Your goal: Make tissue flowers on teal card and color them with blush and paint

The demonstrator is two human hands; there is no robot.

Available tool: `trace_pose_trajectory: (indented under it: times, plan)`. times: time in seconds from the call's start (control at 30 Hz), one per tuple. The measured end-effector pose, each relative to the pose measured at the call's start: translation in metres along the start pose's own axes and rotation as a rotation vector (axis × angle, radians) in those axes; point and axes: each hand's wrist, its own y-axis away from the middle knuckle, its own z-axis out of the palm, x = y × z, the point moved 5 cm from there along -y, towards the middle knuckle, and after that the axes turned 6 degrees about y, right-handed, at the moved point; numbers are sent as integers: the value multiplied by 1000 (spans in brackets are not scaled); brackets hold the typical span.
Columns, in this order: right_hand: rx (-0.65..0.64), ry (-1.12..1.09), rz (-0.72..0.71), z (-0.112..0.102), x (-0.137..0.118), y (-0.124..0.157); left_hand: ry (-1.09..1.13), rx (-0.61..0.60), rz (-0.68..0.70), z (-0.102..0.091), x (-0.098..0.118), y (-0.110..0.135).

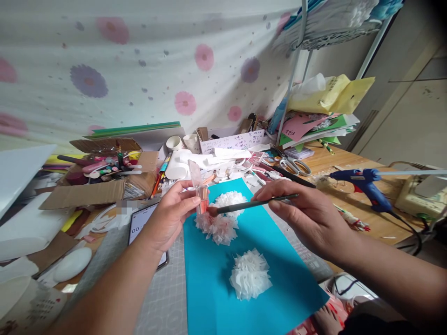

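Observation:
My left hand point(170, 215) grips a small clear makeup compact point(203, 199) with its lid up and orange-pink colour inside. In my right hand point(307, 216) is a makeup brush point(251, 204) with a dark handle, held level between thumb and fingers. The brush's reddish tip meets or nearly meets the compact. Just below it lies a ruffled white paper flower point(219, 228) with pink-red tints. Behind that, partly covered by the brush, sits a whiter ruffled flower point(230, 199). Nearer to me a third, plain white flower point(250, 273) rests on the blue sheet point(213, 298).
Left of the sheet a phone point(141, 218) lies partly under my left forearm. A cardboard box point(84, 195) of pens and small items stands at the left. Scissors point(295, 165) and a blue glue gun point(365, 184) lie at the right. Paper cups point(174, 143) stand at the back.

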Motion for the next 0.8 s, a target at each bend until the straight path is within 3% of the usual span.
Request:
trace_pose_trajectory:
  times: [0.13,0.27,0.4,0.53,0.67,0.8]
  plan:
    - [57,2,3,-3,0,-1,-2,4,8,-1,0,0]
    - [2,12,-28,-2,-1,0,-2,13,5,-1,0,1]
    - [48,-6,-11,-4,0,0,-9,6,-4,0,1,1]
    - [-29,8,-35,1,-1,-1,-5,2,0,0,0,1]
    - [54,2,-23,-4,-2,-2,-5,0,-1,0,-1,2]
    - [-39,21,-81,0,-6,-2,-9,6,-4,0,-1,1]
